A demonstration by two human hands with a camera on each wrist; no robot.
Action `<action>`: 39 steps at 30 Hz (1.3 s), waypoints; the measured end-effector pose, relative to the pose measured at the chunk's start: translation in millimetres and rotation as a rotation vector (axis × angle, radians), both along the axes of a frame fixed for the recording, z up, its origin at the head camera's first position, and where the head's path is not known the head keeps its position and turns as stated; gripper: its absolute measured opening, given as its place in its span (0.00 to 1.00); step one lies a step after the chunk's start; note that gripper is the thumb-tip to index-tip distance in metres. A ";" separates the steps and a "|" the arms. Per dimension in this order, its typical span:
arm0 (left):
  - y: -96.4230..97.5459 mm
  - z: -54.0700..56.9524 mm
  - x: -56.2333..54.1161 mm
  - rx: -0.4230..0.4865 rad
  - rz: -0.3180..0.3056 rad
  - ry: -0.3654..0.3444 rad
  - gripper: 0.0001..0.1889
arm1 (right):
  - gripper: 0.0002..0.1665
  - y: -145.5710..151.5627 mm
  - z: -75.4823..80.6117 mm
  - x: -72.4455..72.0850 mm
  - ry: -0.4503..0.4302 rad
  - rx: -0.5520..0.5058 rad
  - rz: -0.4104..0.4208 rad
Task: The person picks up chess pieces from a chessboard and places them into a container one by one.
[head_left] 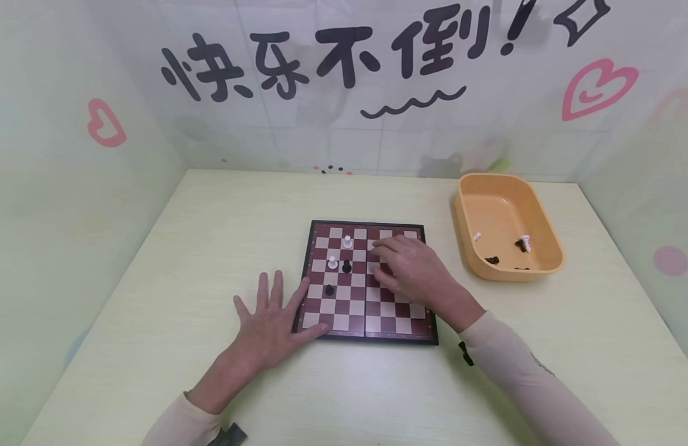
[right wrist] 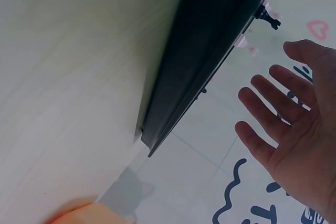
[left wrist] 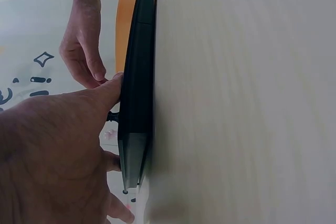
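Note:
A chessboard [head_left: 357,310] with brown and cream squares lies flat on the table. On its left half stand two white chess pieces [head_left: 347,242] and two black chess pieces [head_left: 329,290]. My left hand [head_left: 268,334] is spread at the board's left side, its thumb and index finger over the near-left edge, the other fingers on the table. Above the board's right half hovers my right hand [head_left: 413,266], fingers loosely bent and apart. In the right wrist view, nothing sits between that hand's fingers [right wrist: 262,111], and a black piece [right wrist: 269,19] stands beyond them.
An orange plastic bin [head_left: 491,186] stands on the table [head_left: 238,217] to the board's right, with several black and white pieces [head_left: 492,260] lying in it. White printed walls [head_left: 332,142] enclose the table at the back and both sides.

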State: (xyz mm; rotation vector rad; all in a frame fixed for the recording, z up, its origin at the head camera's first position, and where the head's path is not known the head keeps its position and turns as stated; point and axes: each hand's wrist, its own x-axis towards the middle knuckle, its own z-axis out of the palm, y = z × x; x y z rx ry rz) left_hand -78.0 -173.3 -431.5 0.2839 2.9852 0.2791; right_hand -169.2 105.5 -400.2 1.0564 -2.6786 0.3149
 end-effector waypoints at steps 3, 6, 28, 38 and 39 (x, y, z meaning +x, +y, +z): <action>0.3 -0.6 -0.2 -0.003 0.000 0.000 0.52 | 0.19 -2.0 -0.5 0.4 -0.014 0.013 -0.003; 0.6 -0.8 -0.5 -0.010 -0.001 0.002 0.52 | 0.19 -4.3 -0.6 0.5 -0.011 0.010 0.008; 1.0 0.5 -0.9 -0.010 -0.009 -0.002 0.52 | 0.20 -20.3 -2.2 0.2 -0.040 0.037 0.009; 0.5 2.4 -1.0 -0.018 -0.006 -0.009 0.52 | 0.21 -27.7 -1.7 -2.5 -0.017 0.062 0.018; 0.5 2.5 -1.3 -0.018 -0.006 -0.009 0.52 | 0.21 -28.5 -1.7 -2.7 -0.020 0.067 0.019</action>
